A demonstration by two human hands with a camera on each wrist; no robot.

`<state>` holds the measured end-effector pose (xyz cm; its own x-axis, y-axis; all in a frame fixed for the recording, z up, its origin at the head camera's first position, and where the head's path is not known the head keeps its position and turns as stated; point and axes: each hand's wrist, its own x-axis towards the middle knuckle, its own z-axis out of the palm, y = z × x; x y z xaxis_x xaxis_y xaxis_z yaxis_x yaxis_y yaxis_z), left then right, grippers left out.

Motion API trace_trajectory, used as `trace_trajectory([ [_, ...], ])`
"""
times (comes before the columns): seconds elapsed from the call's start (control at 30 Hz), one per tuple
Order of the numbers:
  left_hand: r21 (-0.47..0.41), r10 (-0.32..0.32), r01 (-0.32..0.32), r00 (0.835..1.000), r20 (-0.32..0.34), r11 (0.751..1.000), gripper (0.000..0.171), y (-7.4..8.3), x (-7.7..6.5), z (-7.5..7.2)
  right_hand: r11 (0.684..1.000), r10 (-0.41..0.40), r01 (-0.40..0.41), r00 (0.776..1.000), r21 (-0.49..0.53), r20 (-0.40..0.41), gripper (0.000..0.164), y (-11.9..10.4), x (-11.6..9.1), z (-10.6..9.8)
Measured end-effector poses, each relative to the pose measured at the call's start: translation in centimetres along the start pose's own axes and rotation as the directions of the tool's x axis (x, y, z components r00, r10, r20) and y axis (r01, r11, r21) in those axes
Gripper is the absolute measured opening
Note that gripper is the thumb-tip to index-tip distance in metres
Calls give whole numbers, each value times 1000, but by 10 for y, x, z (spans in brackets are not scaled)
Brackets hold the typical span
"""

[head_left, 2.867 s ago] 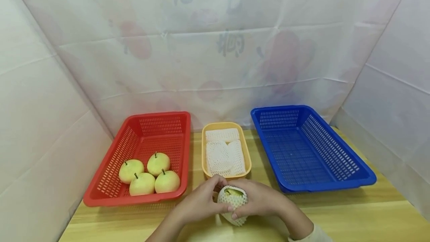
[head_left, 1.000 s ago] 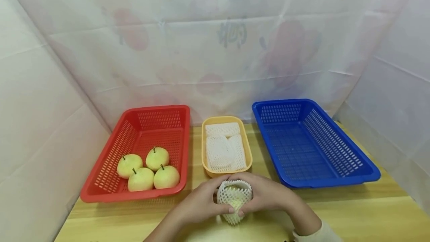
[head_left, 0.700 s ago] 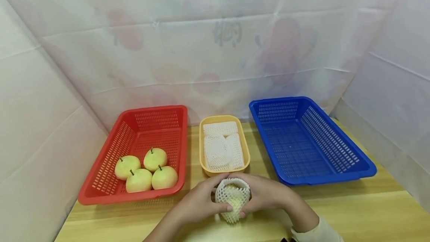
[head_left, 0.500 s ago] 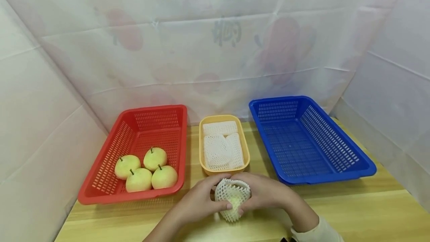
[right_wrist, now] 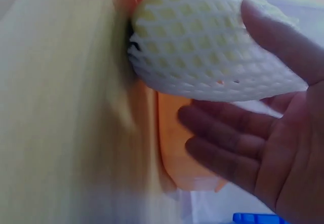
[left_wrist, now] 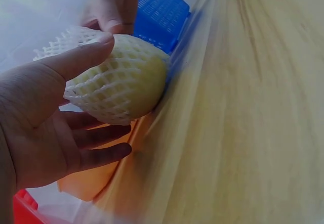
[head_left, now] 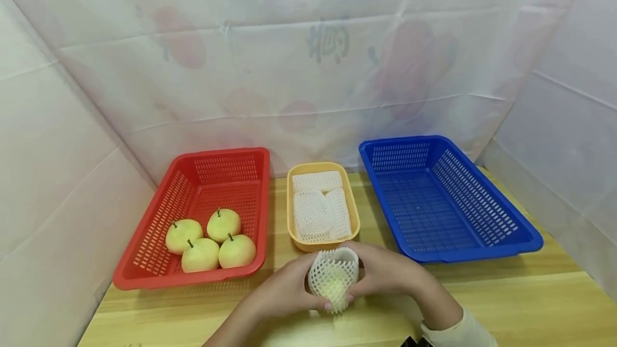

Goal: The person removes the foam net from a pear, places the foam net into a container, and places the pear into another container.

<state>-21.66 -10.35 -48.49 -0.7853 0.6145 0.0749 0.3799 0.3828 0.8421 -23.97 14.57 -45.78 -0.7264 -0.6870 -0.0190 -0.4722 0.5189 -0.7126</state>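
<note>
Both hands hold a yellow-green pear [head_left: 333, 285] in a white foam net sleeve [right_wrist: 197, 42], low over the wooden table at the front middle. My left hand [head_left: 293, 289] grips its left side, thumb in front. From the right, my right hand [head_left: 385, 271] grips it with thumb and fingers. The net's rim stands above the fruit, and no stem shows. In the left wrist view, one end of the pear [left_wrist: 152, 80] is bare beyond the net's edge. Some fingertips are hidden behind the fruit in the head view.
At left, a red basket [head_left: 264, 202] holds several pears [head_left: 200, 255]. A yellow tray [head_left: 355, 213] with folded white foam nets [head_left: 315, 213] stands just behind the hands. The blue basket [head_left: 419, 186] at right has nothing in it. White cloth walls enclose the table.
The foam net has been drawn up around the pear. Its stem and top, exposed earlier, now lie below the net's rim. Both hands keep their hold, with the right fingers slightly shifted.
</note>
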Motion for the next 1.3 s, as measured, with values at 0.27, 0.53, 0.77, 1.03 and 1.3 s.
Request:
trace_trajectory([
  [0.27,-3,17,-17,1000,-5,1000,74,1,1,0,999,39,-39,999,12,15,48,0,-1,-4],
  [0.53,-53,24,-26,999,-40,998,69,1,1,-1,999,-2,0,999,-50,-44,25,-2,0,-5],
  [0.77,-62,49,-52,998,-45,997,69,1,1,-1,999,-40,38,997,-29,-72,23,-4,-1,-7],
  [1.03,-69,56,-62,995,-84,996,66,3,2,-2,995,-102,100,991,-30,-87,29,-6,-2,-8],
  [1.3,-28,47,-50,992,-119,998,53,7,2,-2,996,-94,94,995,3,-27,71,-1,0,-1],
])
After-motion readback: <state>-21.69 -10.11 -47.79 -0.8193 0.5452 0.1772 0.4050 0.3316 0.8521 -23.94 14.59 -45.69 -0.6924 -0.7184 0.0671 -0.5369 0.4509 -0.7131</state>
